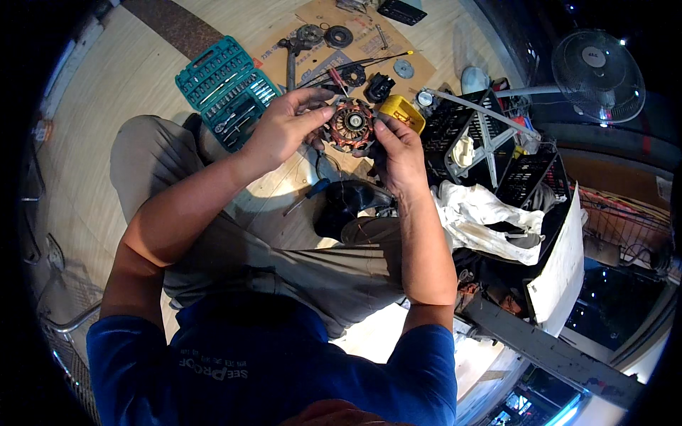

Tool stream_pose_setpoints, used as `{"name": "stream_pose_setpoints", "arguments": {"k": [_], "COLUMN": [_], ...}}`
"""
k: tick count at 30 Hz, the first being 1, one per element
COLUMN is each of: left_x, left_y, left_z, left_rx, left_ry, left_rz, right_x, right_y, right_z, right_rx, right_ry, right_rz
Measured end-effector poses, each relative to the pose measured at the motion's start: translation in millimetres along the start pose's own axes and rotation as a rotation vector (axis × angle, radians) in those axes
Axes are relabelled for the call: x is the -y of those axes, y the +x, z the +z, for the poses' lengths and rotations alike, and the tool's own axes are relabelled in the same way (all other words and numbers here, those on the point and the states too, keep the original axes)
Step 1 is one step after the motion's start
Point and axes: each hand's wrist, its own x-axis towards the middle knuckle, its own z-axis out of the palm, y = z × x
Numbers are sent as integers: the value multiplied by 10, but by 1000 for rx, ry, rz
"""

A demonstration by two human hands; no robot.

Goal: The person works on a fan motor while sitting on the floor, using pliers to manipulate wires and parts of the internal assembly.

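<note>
Pale wood-grain floor (78, 149) spreads across the left and top of the frame, crossed at upper left by a dark brown, rough-looking strip (170, 28). At the left edge, lower down, runs bent, shiny metal tubing (74, 323). Left of the upper centre, an open teal plastic tool case (240, 106) filled with sockets and bits lies on the floor. The left hand (290, 122) reaches in beside it, its fingers grasping the left rim of a round motor part with copper windings and a pale central hub (353, 124), held up just above the centre of the frame. Behind that, at top centre, a flat brown cardboard sheet (405, 42) carries a black ring-shaped part (338, 36), a round grey metal disc (403, 68) and other dark pieces. Below the wound part, a blue-handled screwdriver (317, 188) lies on the floor. The right hand (401, 156) grips the part's right rim between its fingers, next to a yellow plastic container (414, 113). Further right, slotted black plastic crates (522, 174) stand with a crumpled white cloth (490, 220) draped near them. A round-caged fan (597, 74) fills the upper right, and the room's edges fall into darkness, with a bluish light at lower right.
</note>
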Motion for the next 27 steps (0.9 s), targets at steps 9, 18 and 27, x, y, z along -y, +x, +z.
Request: {"name": "stream_pose_setpoints", "arguments": {"k": [9, 18, 27], "left_x": [15, -46, -93], "left_y": [24, -82, -159], "left_z": [-43, 58, 77], "left_rx": [97, 156, 125], "left_ry": [-75, 61, 161], "left_rz": [-28, -30, 104], "right_x": [2, 56, 42], "right_y": [1, -4, 13], "right_z": [1, -87, -137], "right_rx": [-32, -169, -165], "right_ry": [48, 55, 69], "right_rz": [-60, -118, -149]}}
